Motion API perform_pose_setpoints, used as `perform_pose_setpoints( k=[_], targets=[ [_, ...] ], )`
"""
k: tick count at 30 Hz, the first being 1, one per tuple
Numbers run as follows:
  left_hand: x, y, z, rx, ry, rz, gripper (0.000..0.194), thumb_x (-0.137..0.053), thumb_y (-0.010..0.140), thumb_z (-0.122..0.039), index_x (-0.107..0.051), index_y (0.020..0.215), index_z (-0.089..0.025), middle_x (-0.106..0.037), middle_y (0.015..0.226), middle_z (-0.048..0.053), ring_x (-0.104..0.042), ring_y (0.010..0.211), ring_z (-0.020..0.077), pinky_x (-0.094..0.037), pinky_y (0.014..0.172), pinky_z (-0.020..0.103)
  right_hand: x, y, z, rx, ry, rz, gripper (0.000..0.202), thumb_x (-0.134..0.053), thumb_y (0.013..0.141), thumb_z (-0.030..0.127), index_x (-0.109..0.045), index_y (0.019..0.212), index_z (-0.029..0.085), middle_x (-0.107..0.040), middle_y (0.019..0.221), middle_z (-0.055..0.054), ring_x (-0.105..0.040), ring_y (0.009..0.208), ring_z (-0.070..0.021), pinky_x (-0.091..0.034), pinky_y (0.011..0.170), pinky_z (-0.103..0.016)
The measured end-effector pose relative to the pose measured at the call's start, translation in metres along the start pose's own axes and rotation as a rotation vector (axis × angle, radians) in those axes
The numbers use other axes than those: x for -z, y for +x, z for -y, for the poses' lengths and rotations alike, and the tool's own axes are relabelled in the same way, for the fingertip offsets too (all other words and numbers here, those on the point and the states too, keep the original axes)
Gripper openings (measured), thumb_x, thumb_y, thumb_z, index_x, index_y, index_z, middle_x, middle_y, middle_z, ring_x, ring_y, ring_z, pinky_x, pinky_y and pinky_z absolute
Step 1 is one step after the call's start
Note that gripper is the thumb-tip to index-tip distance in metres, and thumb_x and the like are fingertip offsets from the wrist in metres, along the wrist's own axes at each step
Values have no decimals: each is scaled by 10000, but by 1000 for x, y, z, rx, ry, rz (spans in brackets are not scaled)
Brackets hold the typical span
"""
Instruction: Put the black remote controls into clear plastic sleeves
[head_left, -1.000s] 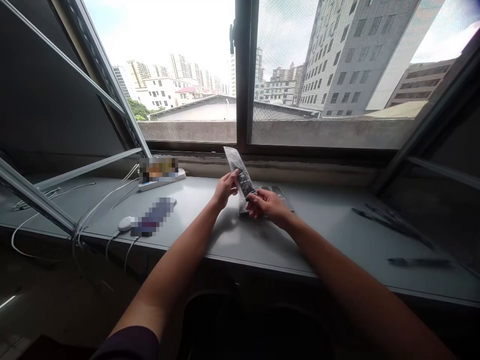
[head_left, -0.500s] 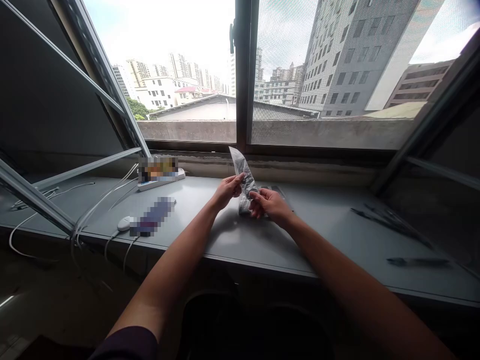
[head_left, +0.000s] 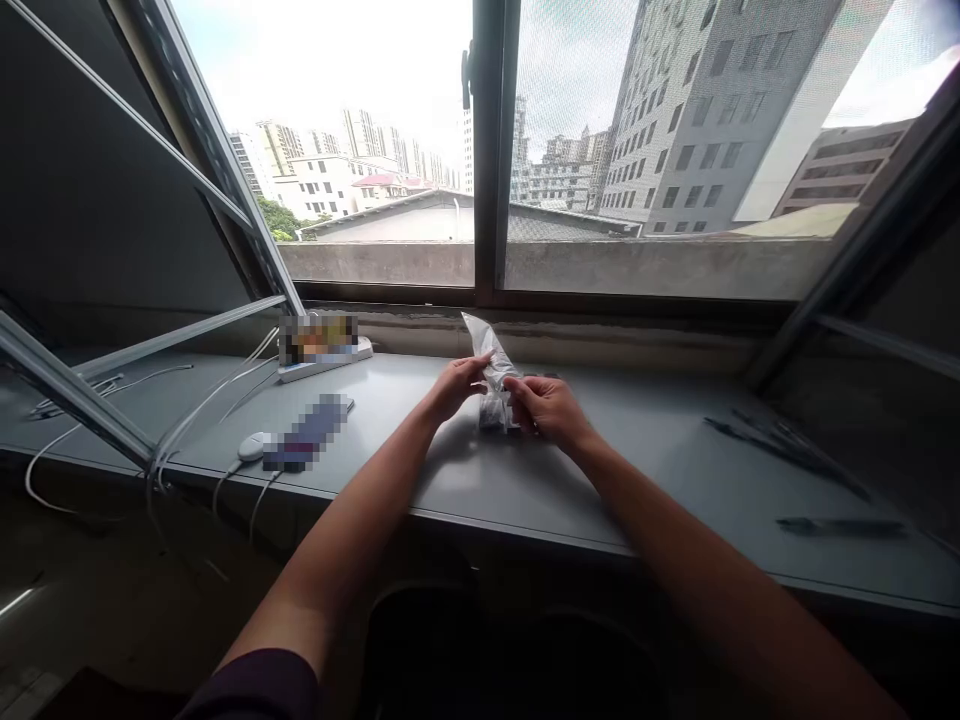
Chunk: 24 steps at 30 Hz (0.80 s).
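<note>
The narrow, translucent plastic sleeve [head_left: 484, 338] now looks whiter and more crumpled, tip toward eleven o'clock. My left grip [head_left: 459, 386] and right grip [head_left: 552, 408] both pinch it, apparently bunching it.

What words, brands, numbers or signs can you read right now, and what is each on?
Nothing is readable.
Translucent plastic bag, held: creased, no legible print.
Phone-like device: pixelated, unreadable.
White power strip: pixelated patch over it, no legible marks.
Buildings outside: no legible signs.
</note>
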<state>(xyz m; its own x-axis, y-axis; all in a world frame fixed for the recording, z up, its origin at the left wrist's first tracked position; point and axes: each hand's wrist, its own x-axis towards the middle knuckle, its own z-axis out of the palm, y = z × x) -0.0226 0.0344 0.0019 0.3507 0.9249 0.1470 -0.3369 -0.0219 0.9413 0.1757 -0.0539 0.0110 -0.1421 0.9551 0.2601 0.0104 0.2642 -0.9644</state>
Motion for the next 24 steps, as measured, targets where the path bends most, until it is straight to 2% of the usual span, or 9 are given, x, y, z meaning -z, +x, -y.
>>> perform_pose_setpoints(
  k=[3, 5, 9, 14, 18, 21, 24],
  targets=[
    [0, 2, 2, 7, -71, -33, 365, -902, 808, -418, -796, 1005, -129, -733, 863, 57, -686, 781, 158, -558, 744, 270, -2, 0, 0, 40, -3, 21, 619, -795, 860, 782, -699, 712, 189, -676, 582, -27, -542, 415, -128, -381, 392, -254],
    [-1, 4, 2, 28, -138, -42, 340, -875, 815, -358, -793, 1049, -126, -749, 888, 63, -702, 802, 163, -575, 771, 271, -2, -1, 0, 68, -31, 35, 607, -779, 879, 773, -707, 724, 190, -693, 608, -34, -559, 438, -139, -395, 414, -264],
    [-2, 7, 3, 52, -217, -104, 287, -867, 834, -332, -744, 1008, -141, -752, 885, 59, -690, 718, 138, -562, 678, 239, -3, -4, -1, 106, -137, 30, 585, -774, 890, 750, -704, 711, 198, -697, 622, -32, -570, 465, -150, -420, 460, -281],
    [2, 11, 4, 47, -182, -226, 368, -940, 787, -290, -712, 1042, -154, -765, 900, 51, -691, 663, 118, -549, 620, 215, -2, -5, -4, 172, -367, 17, 502, -750, 929, 654, -688, 703, 211, -661, 606, -12, -577, 534, -163, -435, 542, -288],
    [2, 8, 3, 25, -156, -186, 424, -957, 775, -288, -734, 1108, -147, -804, 994, 86, -717, 695, 124, -565, 630, 218, 0, -2, -6, 232, -471, -26, 328, -794, 883, 540, -722, 882, 220, -747, 808, -29, -619, 697, -187, -488, 663, -291],
    [-1, 6, 2, 8, -157, -146, 441, -962, 775, -301, -740, 1121, -144, -816, 1020, 104, -718, 702, 118, -553, 628, 206, 0, -1, -4, 199, -488, -11, 350, -818, 850, 496, -744, 1043, 213, -777, 891, -46, -648, 759, -210, -517, 716, -304],
    [-4, 5, 3, -29, -168, -134, 436, -961, 779, -307, -735, 1117, -148, -819, 1053, 119, -728, 749, 118, -521, 617, 182, 0, -2, -2, 185, -515, 22, 349, -813, 852, 467, -762, 1076, 205, -789, 903, -49, -651, 761, -216, -508, 725, -307]
  ],
)
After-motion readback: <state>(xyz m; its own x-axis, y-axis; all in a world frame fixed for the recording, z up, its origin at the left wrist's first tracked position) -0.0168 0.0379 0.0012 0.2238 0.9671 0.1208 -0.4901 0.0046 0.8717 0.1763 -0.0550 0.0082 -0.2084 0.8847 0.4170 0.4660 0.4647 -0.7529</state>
